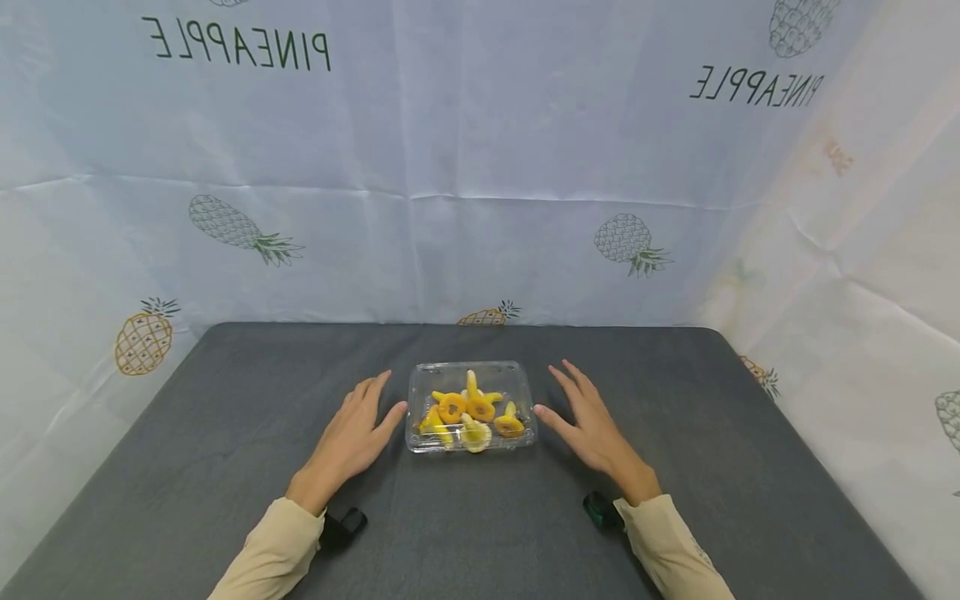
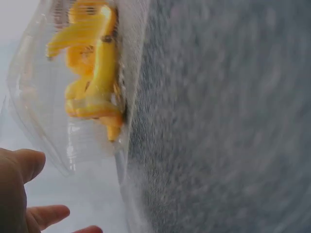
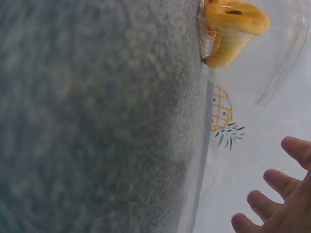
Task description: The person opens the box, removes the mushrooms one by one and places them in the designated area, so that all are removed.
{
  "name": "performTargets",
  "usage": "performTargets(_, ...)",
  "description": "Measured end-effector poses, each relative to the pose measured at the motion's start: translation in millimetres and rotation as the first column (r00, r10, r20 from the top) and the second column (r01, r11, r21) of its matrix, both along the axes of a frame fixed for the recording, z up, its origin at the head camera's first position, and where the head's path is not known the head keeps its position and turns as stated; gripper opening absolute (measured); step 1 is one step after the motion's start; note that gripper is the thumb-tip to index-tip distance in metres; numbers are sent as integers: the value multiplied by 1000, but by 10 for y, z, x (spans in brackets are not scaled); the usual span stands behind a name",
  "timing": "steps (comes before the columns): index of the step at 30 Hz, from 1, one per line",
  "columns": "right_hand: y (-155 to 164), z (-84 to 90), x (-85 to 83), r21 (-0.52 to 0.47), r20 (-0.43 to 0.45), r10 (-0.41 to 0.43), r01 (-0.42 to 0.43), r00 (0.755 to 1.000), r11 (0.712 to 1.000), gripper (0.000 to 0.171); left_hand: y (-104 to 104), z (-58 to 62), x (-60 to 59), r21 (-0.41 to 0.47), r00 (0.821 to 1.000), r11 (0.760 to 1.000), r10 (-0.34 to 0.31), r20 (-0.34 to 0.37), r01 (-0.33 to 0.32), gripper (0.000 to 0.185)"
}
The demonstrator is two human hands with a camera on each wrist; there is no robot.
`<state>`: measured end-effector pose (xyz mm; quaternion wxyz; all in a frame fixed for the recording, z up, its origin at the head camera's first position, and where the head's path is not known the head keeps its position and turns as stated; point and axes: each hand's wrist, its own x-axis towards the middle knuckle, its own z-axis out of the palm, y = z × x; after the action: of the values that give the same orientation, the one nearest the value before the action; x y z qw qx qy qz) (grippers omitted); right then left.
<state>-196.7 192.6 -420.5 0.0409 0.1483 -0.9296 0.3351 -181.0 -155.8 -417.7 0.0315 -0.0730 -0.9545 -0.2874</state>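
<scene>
The clear lidded container [image 1: 471,407] of yellow pieces is sitting mid-table between the left hand [image 1: 352,437] and right hand [image 1: 592,425], both flat-fingered and approaching, apparently needing closure on its sides next.

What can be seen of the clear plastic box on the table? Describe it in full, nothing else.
The clear plastic box is a shallow, thin-walled clamshell with rounded corners, glossy and transparent. It looks closed, though the lid seam is hard to make out. It sits flat on the dark grey table, near the middle. Inside lie yellow and orange pieces, some ring-shaped, some curved. The left hand and right hand flank it with straight fingers; whether they touch its walls cannot be told.
</scene>
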Motion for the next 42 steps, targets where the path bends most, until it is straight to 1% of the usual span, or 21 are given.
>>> performTargets(2, -13, 0, 18, -22, 31, 14, -13, 999, 1000, 75, -9, -17, 22, 36, 1000, 999, -11, 28, 10, 69)
performTargets(5, -46, 8, 38, -56, 70, 43, -39, 997, 998, 75, -22, -46, 47, 106, 998, 994, -40, 51, 35, 67)
performTargets(8, -85, 9, 53, -75, 95, 67, -60, 993, 995, 75, -22, -74, 50, 163, 997, 985, -62, 51, 53, 63)
performTargets(12, -131, -9, 67, -81, 138, 77, -67, 987, 994, 78, 2, -91, 37, 216, 996, 974, -73, 46, 61, 55)
performTargets(15, -157, -23, 80, -88, 160, 89, -75, 983, 993, 80, 17, -110, 31, 276, 993, 958, -101, 58, 81, 48)
performTargets(18, -173, -34, 92, -94, 170, 106, -91, 980, 991, 79, 13, -124, 34, 353, 986, 929, -146, 77, 110, 45)
performTargets(24, -183, -50, 108, -114, 207, 124, -102, 970, 988, 76, -29, -161, 46, 482, 963, 857, -253, 89, 181, 46)
performTargets(26, -185, -52, 108, -123, 213, 123, -98, 969, 988, 75, -41, -178, 40, 524, 954, 828, -288, 89, 201, 47)
performTargets(30, -193, -48, 102, -138, 221, 125, -96, 967, 986, 76, -71, -218, 23, 606, 931, 757, -358, 72, 245, 52)
performTargets(32, -199, -40, 106, -141, 229, 124, -93, 966, 986, 77, -92, -235, 15, 638, 917, 721, -395, 59, 270, 54)
performTargets(34, -203, -36, 108, -145, 235, 122, -90, 964, 985, 77, -117, -250, 10, 667, 899, 685, -435, 52, 293, 56)
performTargets(37, -205, -33, 109, -149, 240, 123, -89, 963, 985, 79, -146, -265, 3, 719, 866, 621, -497, 54, 312, 57)
performTargets(39, -203, -37, 107, -155, 241, 129, -93, 962, 983, 80, -153, -269, 3, 750, 846, 585, -529, 65, 308, 57)
performTargets(42, -200, -38, 107, -166, 239, 134, -96, 962, 982, 81, -148, -281, 3, 780, 830, 549, -554, 70, 300, 57)
